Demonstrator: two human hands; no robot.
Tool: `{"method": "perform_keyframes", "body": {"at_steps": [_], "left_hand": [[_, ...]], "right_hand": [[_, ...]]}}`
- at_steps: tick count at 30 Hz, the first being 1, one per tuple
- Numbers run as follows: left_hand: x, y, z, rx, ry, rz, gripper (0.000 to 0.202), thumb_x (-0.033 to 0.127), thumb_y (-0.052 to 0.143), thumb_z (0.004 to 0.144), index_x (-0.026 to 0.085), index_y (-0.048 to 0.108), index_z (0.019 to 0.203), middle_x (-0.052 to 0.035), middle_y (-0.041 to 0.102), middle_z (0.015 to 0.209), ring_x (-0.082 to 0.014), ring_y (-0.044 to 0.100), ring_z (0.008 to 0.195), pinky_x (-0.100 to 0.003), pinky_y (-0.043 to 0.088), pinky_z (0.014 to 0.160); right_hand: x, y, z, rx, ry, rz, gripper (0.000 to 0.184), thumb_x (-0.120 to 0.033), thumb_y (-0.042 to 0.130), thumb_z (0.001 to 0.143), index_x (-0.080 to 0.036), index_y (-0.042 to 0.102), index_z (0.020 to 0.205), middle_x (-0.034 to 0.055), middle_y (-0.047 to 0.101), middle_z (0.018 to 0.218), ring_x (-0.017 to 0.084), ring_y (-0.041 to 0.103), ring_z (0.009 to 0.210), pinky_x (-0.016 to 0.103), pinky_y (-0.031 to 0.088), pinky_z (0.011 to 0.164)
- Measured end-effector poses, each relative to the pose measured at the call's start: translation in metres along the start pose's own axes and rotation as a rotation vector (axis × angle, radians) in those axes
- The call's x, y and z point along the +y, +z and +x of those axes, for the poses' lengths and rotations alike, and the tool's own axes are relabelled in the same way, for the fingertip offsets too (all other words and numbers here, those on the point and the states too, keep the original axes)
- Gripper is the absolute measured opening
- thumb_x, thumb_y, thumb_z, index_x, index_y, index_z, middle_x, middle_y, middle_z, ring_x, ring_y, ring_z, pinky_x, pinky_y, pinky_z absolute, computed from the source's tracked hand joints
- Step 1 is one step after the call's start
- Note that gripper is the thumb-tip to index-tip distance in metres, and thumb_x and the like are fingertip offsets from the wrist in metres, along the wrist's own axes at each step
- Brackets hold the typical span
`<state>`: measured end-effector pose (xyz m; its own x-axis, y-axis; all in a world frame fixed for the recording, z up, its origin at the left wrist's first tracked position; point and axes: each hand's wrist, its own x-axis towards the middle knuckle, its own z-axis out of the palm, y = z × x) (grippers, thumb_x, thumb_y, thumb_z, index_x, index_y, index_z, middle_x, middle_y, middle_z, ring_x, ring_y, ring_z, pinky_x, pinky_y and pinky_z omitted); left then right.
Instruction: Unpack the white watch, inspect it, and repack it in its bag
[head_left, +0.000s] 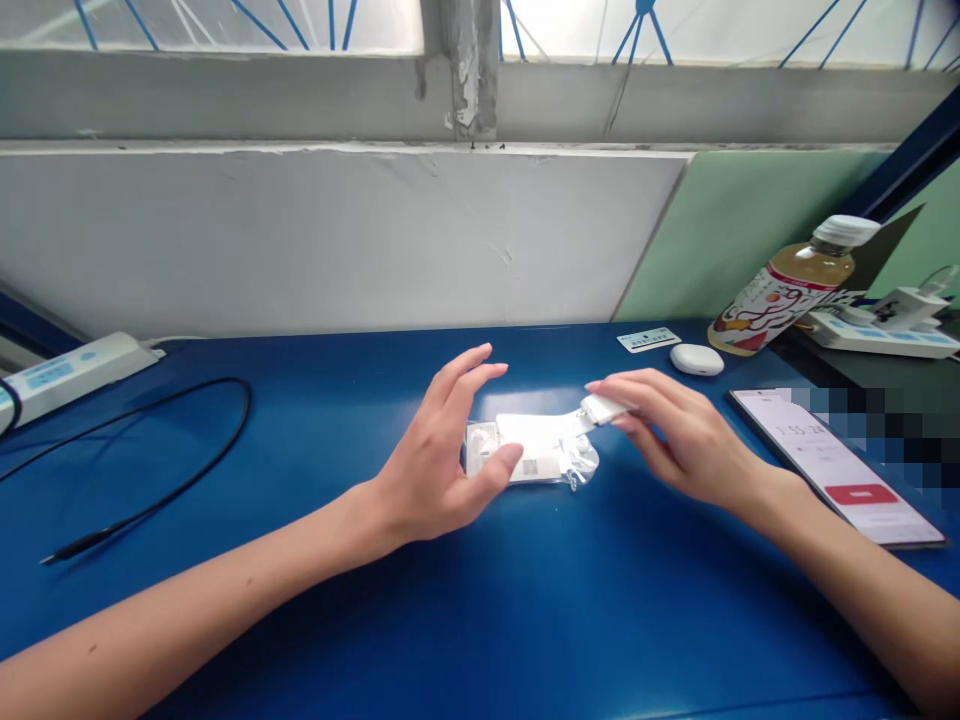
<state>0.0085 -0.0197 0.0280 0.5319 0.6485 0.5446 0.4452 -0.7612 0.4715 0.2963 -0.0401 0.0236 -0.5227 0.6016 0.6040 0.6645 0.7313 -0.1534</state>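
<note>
A small white package in clear plastic wrap [536,450] lies on the blue table [525,620]. My left hand [442,460] rests at its left end, thumb pressing on it, the other fingers spread and raised. My right hand [675,435] is at the package's right end and pinches a small white flat piece [602,408] between thumb and fingers, just above the wrap.
A phone [836,465] with a lit screen lies at the right. Behind it are a white oval case [697,359], a small card [649,339] and a tilted drink bottle [787,290]. A black cable [180,470] and a white power strip [67,375] lie at the left.
</note>
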Motion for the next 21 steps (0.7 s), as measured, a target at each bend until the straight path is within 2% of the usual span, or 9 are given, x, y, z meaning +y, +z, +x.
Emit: {"method": "perform_keyframes", "body": {"at_steps": [3,5,7,9,13,15,17,19,21], "left_hand": [[0.016,-0.005,0.001,-0.049,0.126,-0.007,0.043,0.027,0.055,0.092,0.013,0.05,0.132,-0.016,0.057,0.138,-0.0303,0.045,0.138,-0.049,0.033,0.117],[0.026,-0.006,0.0,-0.115,0.124,-0.012,0.031,0.022,0.053,0.093,0.017,0.055,0.124,-0.0098,0.069,0.12,-0.027,0.054,0.13,-0.052,0.025,0.12],[0.032,-0.004,-0.002,-0.182,0.085,-0.025,0.035,0.023,0.06,0.09,0.016,0.055,0.124,-0.0099,0.07,0.12,-0.0274,0.06,0.123,-0.052,0.025,0.119],[0.034,0.0,-0.002,-0.181,0.087,-0.048,0.037,0.024,0.065,0.088,0.015,0.056,0.123,-0.0106,0.07,0.12,-0.0259,0.064,0.116,-0.049,0.027,0.119],[0.03,0.006,0.001,-0.119,0.056,-0.209,0.021,0.014,0.05,0.099,0.016,0.059,0.118,-0.0059,0.072,0.108,-0.0173,0.068,0.097,-0.036,0.04,0.108],[0.03,0.006,0.003,-0.108,-0.015,-0.361,0.025,0.015,0.04,0.103,0.016,0.06,0.118,-0.0062,0.071,0.106,-0.016,0.066,0.092,-0.029,0.049,0.09],[0.034,0.006,0.005,-0.098,-0.084,-0.489,0.027,0.018,0.037,0.104,0.014,0.064,0.107,-0.007,0.07,0.098,-0.0163,0.066,0.087,-0.028,0.051,0.082],[0.039,0.005,0.006,-0.102,-0.196,-0.619,0.03,0.021,0.036,0.105,0.014,0.065,0.096,-0.0081,0.071,0.097,-0.0175,0.067,0.088,-0.029,0.051,0.084],[0.042,0.006,0.008,-0.119,-0.364,-0.826,0.029,0.025,0.039,0.105,0.014,0.065,0.098,-0.0083,0.071,0.097,-0.0196,0.069,0.092,-0.031,0.053,0.086]], "right_hand": [[-0.011,0.002,0.001,-0.042,-0.073,0.034,0.04,-0.014,0.057,0.094,-0.018,0.051,0.134,0.0147,0.069,0.116,0.026,0.066,0.103,0.038,0.056,0.085],[-0.018,0.001,0.005,-0.008,-0.107,0.07,0.04,-0.016,0.062,0.093,-0.018,0.052,0.131,0.0141,0.071,0.113,0.025,0.067,0.103,0.038,0.057,0.085],[-0.025,-0.002,0.012,0.056,-0.124,0.114,0.036,-0.019,0.066,0.091,-0.02,0.055,0.125,0.0122,0.074,0.107,0.024,0.07,0.097,0.036,0.058,0.082],[-0.032,-0.006,0.024,0.132,-0.121,0.16,0.028,-0.024,0.069,0.09,-0.022,0.06,0.116,0.0092,0.076,0.097,0.022,0.072,0.085,0.033,0.059,0.074],[-0.042,-0.01,0.057,0.26,-0.142,0.188,0.026,-0.035,0.083,0.076,-0.026,0.067,0.093,0.0003,0.071,0.07,0.016,0.065,0.057,0.029,0.053,0.055],[-0.045,-0.006,0.073,0.329,-0.04,0.308,0.027,-0.034,0.088,0.069,-0.026,0.067,0.084,-0.002,0.069,0.067,0.014,0.061,0.051,0.028,0.05,0.051],[-0.048,0.002,0.085,0.359,0.152,0.536,0.028,-0.033,0.089,0.067,-0.025,0.063,0.073,-0.0042,0.066,0.061,0.012,0.058,0.046,0.027,0.045,0.045],[-0.05,0.013,0.091,0.27,0.345,0.851,0.028,-0.04,0.085,0.072,-0.025,0.061,0.069,-0.0062,0.059,0.051,0.011,0.052,0.039,0.026,0.038,0.038],[-0.052,0.023,0.093,0.1,0.528,1.158,0.028,-0.052,0.071,0.084,-0.026,0.065,0.075,-0.0077,0.051,0.043,0.01,0.044,0.031,0.026,0.034,0.035]]}}
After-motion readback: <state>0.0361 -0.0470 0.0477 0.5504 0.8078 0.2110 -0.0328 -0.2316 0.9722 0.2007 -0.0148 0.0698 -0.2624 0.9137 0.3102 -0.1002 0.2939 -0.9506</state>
